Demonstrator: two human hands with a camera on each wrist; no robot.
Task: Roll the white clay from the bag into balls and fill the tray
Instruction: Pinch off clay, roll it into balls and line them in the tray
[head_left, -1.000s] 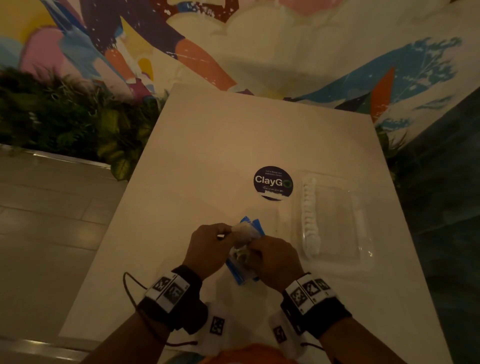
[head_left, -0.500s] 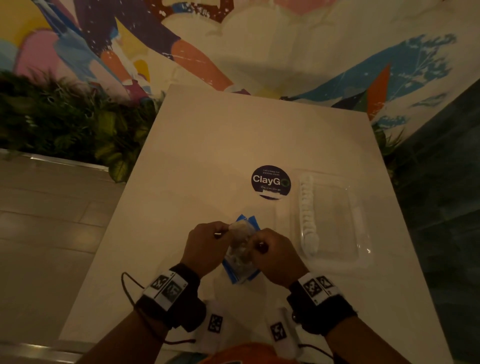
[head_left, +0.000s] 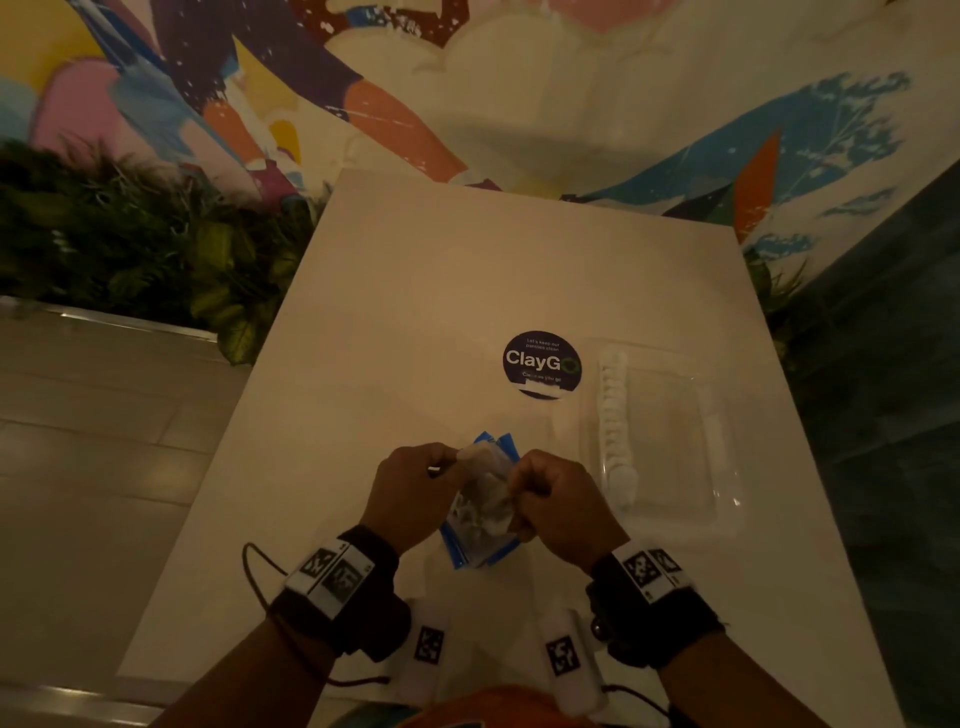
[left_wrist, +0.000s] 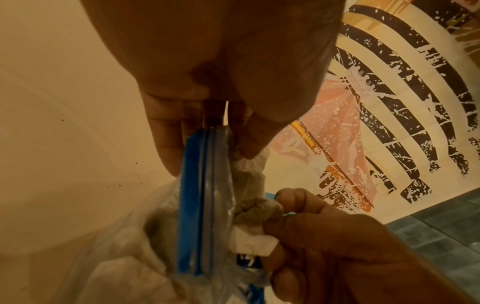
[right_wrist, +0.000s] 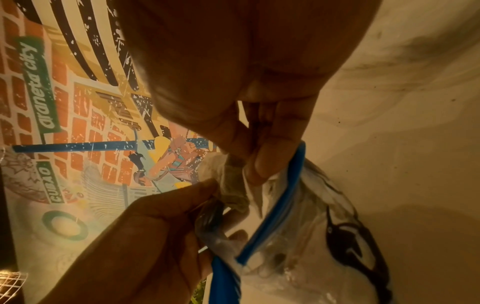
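At the near edge of the pale rectangular table (head_left: 467, 270), the left hand (head_left: 410, 488) and right hand (head_left: 558, 501) each pinched the lump of white clay (head_left: 485, 491) at the mouth of the clear blue-zippered plastic bag (head_left: 480, 545). Recommended: tear off a small, even piece. Beyond, toward the right edge, the clear plastic tray (head_left: 670, 441) held one row of white clay balls (head_left: 615, 426). Only the wrist views showed the fingertips (left_wrist: 249, 148) on clay.
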